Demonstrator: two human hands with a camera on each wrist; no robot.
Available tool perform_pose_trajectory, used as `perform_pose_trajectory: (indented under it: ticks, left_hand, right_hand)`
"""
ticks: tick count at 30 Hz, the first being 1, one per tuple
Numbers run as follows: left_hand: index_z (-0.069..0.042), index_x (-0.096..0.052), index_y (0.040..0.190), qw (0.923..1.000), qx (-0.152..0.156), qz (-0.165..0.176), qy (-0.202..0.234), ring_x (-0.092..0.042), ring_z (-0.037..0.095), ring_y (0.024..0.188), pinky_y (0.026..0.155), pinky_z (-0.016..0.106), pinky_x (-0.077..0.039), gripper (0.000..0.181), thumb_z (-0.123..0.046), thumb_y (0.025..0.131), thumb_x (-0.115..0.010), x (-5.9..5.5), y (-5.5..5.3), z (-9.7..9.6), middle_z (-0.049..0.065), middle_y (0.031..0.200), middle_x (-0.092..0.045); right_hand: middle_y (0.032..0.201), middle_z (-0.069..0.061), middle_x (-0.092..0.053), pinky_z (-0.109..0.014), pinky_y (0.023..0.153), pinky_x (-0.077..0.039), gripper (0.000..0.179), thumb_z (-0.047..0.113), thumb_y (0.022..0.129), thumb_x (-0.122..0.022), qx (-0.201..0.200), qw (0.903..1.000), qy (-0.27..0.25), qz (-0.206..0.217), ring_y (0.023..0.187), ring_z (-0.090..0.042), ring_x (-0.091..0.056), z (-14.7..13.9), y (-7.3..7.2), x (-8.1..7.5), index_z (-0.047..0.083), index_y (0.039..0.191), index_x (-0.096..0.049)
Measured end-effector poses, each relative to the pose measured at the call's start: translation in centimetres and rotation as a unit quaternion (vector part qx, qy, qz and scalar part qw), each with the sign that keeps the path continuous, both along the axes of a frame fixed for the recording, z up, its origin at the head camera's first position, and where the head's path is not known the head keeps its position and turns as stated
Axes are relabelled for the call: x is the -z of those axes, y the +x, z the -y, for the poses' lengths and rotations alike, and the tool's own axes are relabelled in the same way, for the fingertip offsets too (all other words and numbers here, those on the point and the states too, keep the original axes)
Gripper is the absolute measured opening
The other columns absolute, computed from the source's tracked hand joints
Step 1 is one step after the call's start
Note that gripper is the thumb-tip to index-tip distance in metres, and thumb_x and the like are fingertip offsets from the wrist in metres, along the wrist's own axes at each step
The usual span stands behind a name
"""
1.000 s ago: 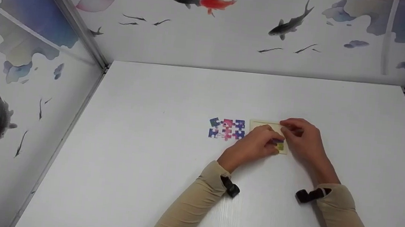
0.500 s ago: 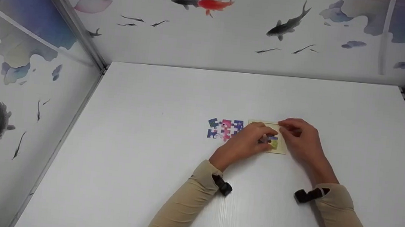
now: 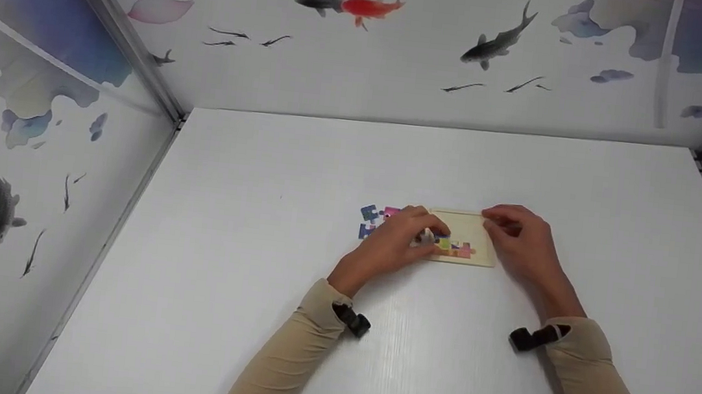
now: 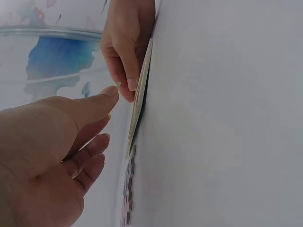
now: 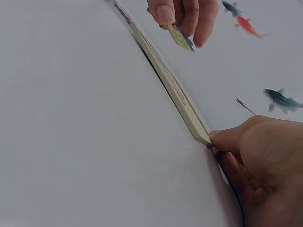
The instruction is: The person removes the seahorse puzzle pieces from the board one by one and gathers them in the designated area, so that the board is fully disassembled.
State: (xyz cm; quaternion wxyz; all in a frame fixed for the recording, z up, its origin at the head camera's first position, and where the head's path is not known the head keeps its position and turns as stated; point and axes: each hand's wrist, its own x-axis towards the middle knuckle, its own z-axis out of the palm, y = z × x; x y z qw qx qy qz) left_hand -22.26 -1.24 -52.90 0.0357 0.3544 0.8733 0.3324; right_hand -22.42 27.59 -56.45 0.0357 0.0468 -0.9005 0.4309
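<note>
In the head view, my left hand (image 3: 386,234) is above the left part of a pale wooden puzzle tray (image 3: 484,237). Between thumb and fingers it pinches a small jigsaw piece (image 5: 181,38) with green and blue colouring, lifted off the tray in the right wrist view. My right hand (image 3: 526,241) grips the tray's right edge, thumb (image 5: 227,138) on the rim. Some joined pieces (image 3: 459,250), pink and orange, lie along the near side inside the tray. Left of it, loose jigsaw pieces (image 3: 369,213) are partly hidden behind my left hand.
The tray and pieces lie on a white table (image 3: 220,261). A white wall (image 3: 369,88) printed with fish rises behind the table. Another printed wall (image 3: 61,225) stands on the left.
My left hand has moved left across the tray, carrying the jigsaw piece and uncovering the joined pieces inside. It now covers more of the loose pieces. My right hand stays on the tray's edge.
</note>
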Motion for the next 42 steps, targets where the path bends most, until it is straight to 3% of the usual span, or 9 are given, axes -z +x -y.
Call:
perform_pose_trajectory:
  ticks: [9,16,20,38,42]
  left_hand:
    - [-0.018,-0.078,0.125,0.9997,-0.016,0.003,-0.018,-0.065,0.019,0.113,0.101,0.029,-0.054,0.024,-0.025,0.102,-0.079,0.1,0.5,3.4,0.001,0.122,-0.071]
    - [-0.019,-0.078,0.125,0.9992,-0.012,0.018,-0.033,-0.065,0.014,0.114,0.106,0.029,-0.054,0.025,-0.025,0.101,-0.080,0.3,0.7,4.8,-0.005,0.122,-0.072]
    - [-0.019,-0.080,0.124,0.9990,-0.002,0.018,-0.041,-0.065,0.015,0.112,0.104,0.031,-0.054,0.024,-0.024,0.100,-0.081,0.4,0.6,4.9,-0.004,0.118,-0.074]
    - [-0.020,-0.085,0.119,0.9897,0.013,-0.064,-0.127,-0.066,0.014,0.116,0.105,0.031,-0.053,0.019,-0.020,0.102,-0.078,-0.1,1.0,3.7,-0.004,0.116,-0.077]
    - [-0.019,-0.085,0.119,0.9901,0.011,-0.060,-0.126,-0.065,0.015,0.114,0.104,0.032,-0.053,0.019,-0.022,0.102,-0.078,0.0,1.2,3.6,-0.003,0.116,-0.076]
  right_hand:
    - [0.132,-0.007,-0.070,-0.010,0.086,-0.046,0.027,0.022,0.107,-0.070,0.004,1.0000,-0.001,0.007,0.108,-0.020,-0.063,0.0,0.2,-0.1,0.018,0.133,-0.076]
    - [0.133,-0.004,-0.070,-0.013,0.085,-0.047,0.026,0.024,0.107,-0.069,0.028,0.9992,-0.007,0.028,0.108,-0.020,-0.061,0.1,0.3,-0.3,0.021,0.132,-0.077]
    - [0.134,-0.004,-0.069,-0.015,0.086,-0.047,0.026,0.025,0.108,-0.069,0.031,0.9989,-0.010,0.034,0.108,-0.020,-0.060,0.3,0.3,-0.4,0.022,0.132,-0.076]
    - [0.135,-0.002,-0.069,-0.015,0.088,-0.048,0.026,0.029,0.108,-0.069,0.031,0.9991,-0.009,0.028,0.110,-0.019,-0.062,0.4,0.3,-0.2,0.024,0.132,-0.077]
    - [0.133,-0.001,-0.069,-0.014,0.088,-0.048,0.026,0.029,0.108,-0.069,0.032,0.9989,-0.012,0.033,0.110,-0.019,-0.061,0.4,0.3,-0.2,0.024,0.132,-0.076]
